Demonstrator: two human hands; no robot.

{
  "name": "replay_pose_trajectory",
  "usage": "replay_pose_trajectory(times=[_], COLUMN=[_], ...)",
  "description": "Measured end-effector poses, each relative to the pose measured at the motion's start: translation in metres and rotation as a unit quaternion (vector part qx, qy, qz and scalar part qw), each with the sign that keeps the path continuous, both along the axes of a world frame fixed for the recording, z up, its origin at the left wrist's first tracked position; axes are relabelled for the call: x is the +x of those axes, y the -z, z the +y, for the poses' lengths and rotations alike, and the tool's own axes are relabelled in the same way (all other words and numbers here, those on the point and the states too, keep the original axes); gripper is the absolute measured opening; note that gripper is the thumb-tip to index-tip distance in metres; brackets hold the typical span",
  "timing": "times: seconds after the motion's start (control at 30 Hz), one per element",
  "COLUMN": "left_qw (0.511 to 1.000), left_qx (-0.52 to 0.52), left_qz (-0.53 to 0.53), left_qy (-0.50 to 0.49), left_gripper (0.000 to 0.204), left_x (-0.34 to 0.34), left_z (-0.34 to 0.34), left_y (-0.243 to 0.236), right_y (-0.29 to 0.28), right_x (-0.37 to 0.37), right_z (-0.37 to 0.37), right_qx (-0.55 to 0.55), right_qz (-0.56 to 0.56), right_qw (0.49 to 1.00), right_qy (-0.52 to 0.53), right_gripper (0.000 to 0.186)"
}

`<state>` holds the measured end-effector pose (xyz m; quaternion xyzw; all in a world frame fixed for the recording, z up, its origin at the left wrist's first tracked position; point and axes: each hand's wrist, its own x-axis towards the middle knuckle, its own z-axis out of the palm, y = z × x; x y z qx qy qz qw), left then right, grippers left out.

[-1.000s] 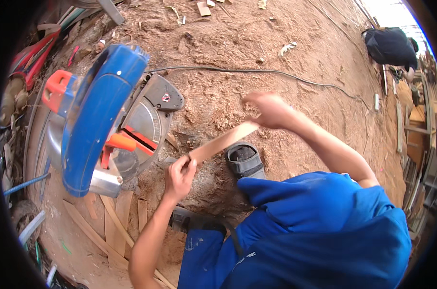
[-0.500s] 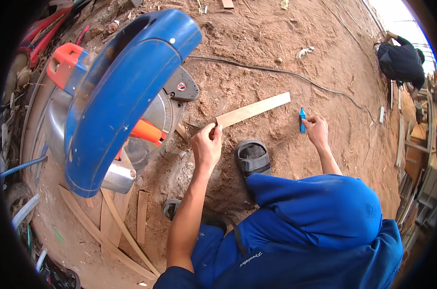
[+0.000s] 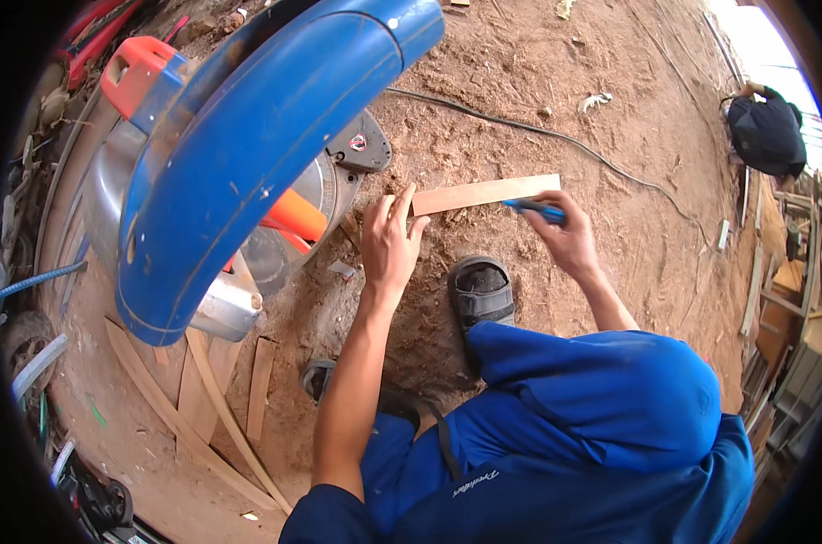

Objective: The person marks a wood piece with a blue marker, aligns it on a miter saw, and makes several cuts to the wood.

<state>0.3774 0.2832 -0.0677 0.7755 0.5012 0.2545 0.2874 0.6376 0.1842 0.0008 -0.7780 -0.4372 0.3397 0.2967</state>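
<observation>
Extending rightward from the left hand [image 3: 391, 245] was one pale wooden strip [image 3: 483, 194], more level than before, its left end held in that grip, fingers straighter. One blue marker [image 3: 547, 213], earlier upright and apart, was held in the right hand [image 3: 570, 243]'s grip, tilted, its tip near the strip's lower edge.

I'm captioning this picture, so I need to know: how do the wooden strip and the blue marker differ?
Size: the wooden strip is much longer than the blue marker.
Colour: the wooden strip is pale tan, while the blue marker is bright blue with darker parts.
Hold: the wooden strip has the left hand at its left end; the blue marker is gripped in the right hand.
Shared: both are longer than wide.
</observation>
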Motion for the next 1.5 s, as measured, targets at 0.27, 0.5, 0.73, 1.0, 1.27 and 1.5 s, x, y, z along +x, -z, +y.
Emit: replay_pose_trajectory(times=[0.27,0.5,0.73,1.0,1.27,1.5], left_qw=[1.0,0.999,0.999,1.0,0.999,1.0], left_qx=[0.004,0.021,0.02,0.018,0.01,0.016], left_qz=[-0.014,-0.014,-0.02,-0.014,-0.044,-0.024], left_qy=[0.016,0.021,0.02,0.018,0.011,0.008], left_gripper=[0.04,0.037,0.037,0.037,0.038,0.04], left_x=[0.0,-0.001,0.0,0.001,0.001,0.004], left_z=[0.005,0.004,0.005,0.005,0.003,0.005], left_y=[0.009,0.009,0.011,0.012,0.012,0.012], right_y=[0.019,0.032,0.036,0.033,0.034,0.034], right_x=[-0.083,-0.086,-0.087,-0.086,-0.089,-0.079], right_z=[0.058,0.05,0.052,0.053,0.053,0.043], right_qx=[0.107,0.097,0.094,0.101,0.094,0.104], right_qz=[-0.006,-0.041,-0.063,-0.09,-0.071,-0.056], right_qw=[0.979,0.979,0.977,0.971,0.975,0.988], right_qy=[-0.175,-0.175,-0.182,-0.196,-0.188,-0.094], right_gripper=[0.027,0.028,0.031,0.03,0.031,0.025])
